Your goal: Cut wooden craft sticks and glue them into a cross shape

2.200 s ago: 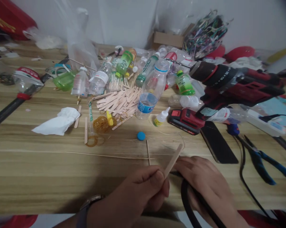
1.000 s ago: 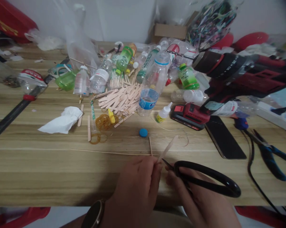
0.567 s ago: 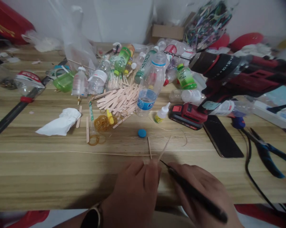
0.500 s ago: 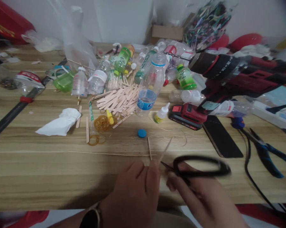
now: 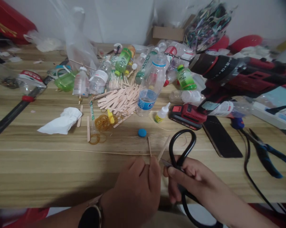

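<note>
My left hand, with a watch on its wrist, is closed around thin wooden sticks near the table's front edge. One stick stands up from the fist, and a paler flat one slants out to the right. My right hand grips black-handled scissors around the pivot, one loop up and the other hanging below the hand. The scissors' tip touches or nearly touches the pale stick; the exact contact is unclear. A long thin stick lies behind my left hand, and a blue cap is just beyond.
Behind are a cut bottle, a glue bottle, a pile of craft sticks and rubber bands. To the right are a red drill, a phone and pliers. White tissue lies left.
The scissors have turned in my right hand, from handles lying sideways to one loop raised and one lowered. My left hand has hardly moved and still holds the sticks.
</note>
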A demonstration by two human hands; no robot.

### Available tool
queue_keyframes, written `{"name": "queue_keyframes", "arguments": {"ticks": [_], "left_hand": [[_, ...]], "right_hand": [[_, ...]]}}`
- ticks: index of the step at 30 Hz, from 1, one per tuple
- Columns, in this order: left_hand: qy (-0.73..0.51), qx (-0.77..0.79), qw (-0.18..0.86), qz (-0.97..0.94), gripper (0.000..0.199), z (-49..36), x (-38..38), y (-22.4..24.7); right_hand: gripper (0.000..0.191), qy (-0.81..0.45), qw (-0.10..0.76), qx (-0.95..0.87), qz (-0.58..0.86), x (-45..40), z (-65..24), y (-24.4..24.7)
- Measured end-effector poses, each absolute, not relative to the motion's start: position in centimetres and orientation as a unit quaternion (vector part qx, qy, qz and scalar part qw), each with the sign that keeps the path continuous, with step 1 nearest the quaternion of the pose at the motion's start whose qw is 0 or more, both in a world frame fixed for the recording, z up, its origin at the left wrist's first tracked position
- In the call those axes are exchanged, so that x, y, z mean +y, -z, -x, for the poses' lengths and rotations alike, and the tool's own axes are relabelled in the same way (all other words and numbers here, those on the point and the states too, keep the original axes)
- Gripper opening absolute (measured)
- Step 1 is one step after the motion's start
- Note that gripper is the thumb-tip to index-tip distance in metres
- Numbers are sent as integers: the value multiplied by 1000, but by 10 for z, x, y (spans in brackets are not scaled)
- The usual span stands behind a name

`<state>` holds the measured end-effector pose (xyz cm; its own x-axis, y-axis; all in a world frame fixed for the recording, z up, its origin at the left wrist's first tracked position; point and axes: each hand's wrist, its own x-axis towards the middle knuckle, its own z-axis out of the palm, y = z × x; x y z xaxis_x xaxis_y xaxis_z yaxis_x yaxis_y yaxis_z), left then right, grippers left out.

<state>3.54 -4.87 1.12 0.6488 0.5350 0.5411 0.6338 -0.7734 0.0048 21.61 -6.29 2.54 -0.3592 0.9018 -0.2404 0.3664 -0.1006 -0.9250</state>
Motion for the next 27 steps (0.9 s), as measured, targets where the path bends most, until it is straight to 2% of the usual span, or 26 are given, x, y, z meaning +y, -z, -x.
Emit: {"name": "queue_keyframes", "arguments": {"ticks": [2, 3, 6, 8, 9, 10, 14, 16, 18, 20, 22, 23, 25, 27], "left_hand": [[264, -321, 87, 906, 33, -35, -48, -12], [265, -323, 81, 905, 33, -35, -48, -12], [277, -352, 65, 892, 30, -37, -50, -10], [279, -361, 60, 888, 28, -37, -52, -9], [276, -357, 63, 890, 28, -37, -52, -8], [269, -348, 67, 895, 28, -37, -51, -8], [241, -303, 94, 917, 29, -34, -46, -11], [245, -292, 104, 919, 30, -33, -44, -13], [259, -299, 102, 913, 30, -34, -45, -12], [261, -321, 70, 908, 29, -36, -47, -9], [252, -349, 37, 902, 29, -39, -51, -5], [248, -366, 28, 896, 30, -41, -53, -3], [253, -381, 32, 889, 30, -43, -55, 0], [257, -364, 48, 894, 29, -42, -53, 0]], "right_hand": [[50, -553, 248, -615, 504, -61, -216, -26], [47, -493, 255, -652, 517, -61, -217, -25], [29, -159, 272, -807, 499, -62, -223, -19], [27, -20, 280, -849, 448, -63, -226, -16], [27, -25, 286, -845, 451, -63, -227, -16], [26, -81, 291, -829, 470, -64, -226, -17], [44, -489, 287, -645, 512, -65, -219, -22], [48, -578, 284, -593, 484, -67, -217, -20], [49, -520, 283, -633, 500, -68, -219, -17], [41, -309, 288, -745, 516, -68, -223, -13], [30, -44, 284, -833, 473, -67, -227, -11], [28, 48, 276, -853, 440, -67, -229, -11], [29, 84, 268, -863, 420, -66, -230, -12], [28, -54, 285, -830, 476, -67, -227, -14]]}}
